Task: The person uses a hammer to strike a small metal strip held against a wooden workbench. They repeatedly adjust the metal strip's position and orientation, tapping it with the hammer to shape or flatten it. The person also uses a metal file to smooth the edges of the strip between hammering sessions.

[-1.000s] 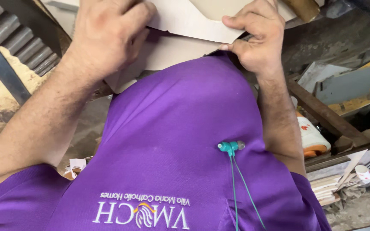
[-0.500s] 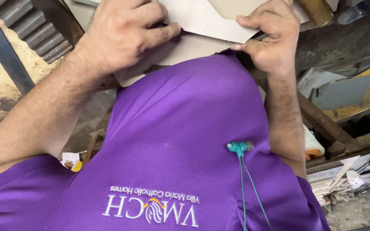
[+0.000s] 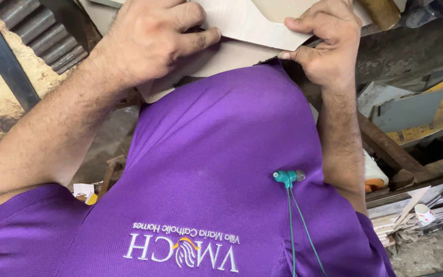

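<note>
Pressing flat on a pale, thin sheet of board (image 3: pixel 242 25) at the top of the view, against the belly of a purple shirt (image 3: pixel 216 169): left hand (image 3: pixel 155 41), fingers spread and laid over the sheet's upper face, thumb stretched along its edge, not closed round anything. Pinching the same sheet at its right side: right hand (image 3: pixel 324 43), fingers curled over the top and thumb tucked beneath, shut tight on the edge. Lying under that sheet, a second pale piece (image 3: pixel 206 64), partly covered by the left hand and touching the shirt. Hanging down the shirt front, a pair of teal earbuds (image 3: pixel 288 177) on thin cords. Off to the right, below the forearm, wooden beams (image 3: pixel 390 151), a grey panel (image 3: pixel 411 110) and scraps of cut wood (image 3: pixel 401 215); to the left, ribbed metal sheeting (image 3: pixel 42 31).
</note>
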